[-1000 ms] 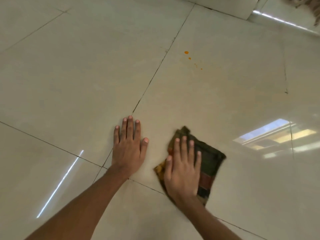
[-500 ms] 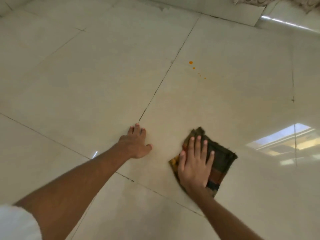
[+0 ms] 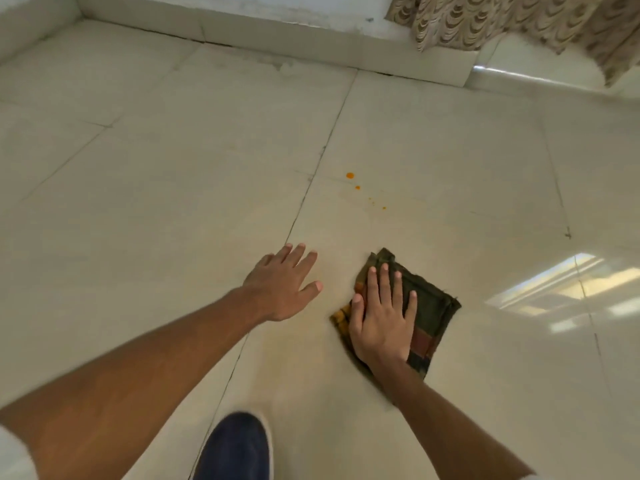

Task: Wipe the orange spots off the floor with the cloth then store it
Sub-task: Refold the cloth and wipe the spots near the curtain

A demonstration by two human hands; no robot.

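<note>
A folded dark green cloth [image 3: 429, 306] with red and yellow checks lies flat on the pale tiled floor [image 3: 173, 188]. My right hand [image 3: 382, 318] presses on it with straight, spread fingers and covers its left half. Several small orange spots [image 3: 350, 175] dot the tile ahead of the cloth, a short way beyond my fingertips. My left hand [image 3: 282, 287] is flat with fingers extended, to the left of the cloth, near a dark grout line.
A white skirting wall [image 3: 311, 60] runs along the far edge of the floor. A patterned curtain [image 3: 519, 22] hangs at the top right. A knee in blue fabric [image 3: 235, 448] shows at the bottom. Window glare [image 3: 554, 285] reflects off the tiles at right.
The view has tilted up, showing the wall and curtain. My right hand has slid the cloth a little forward toward the spots. My left hand has shifted forward and its fingers have spread.
</note>
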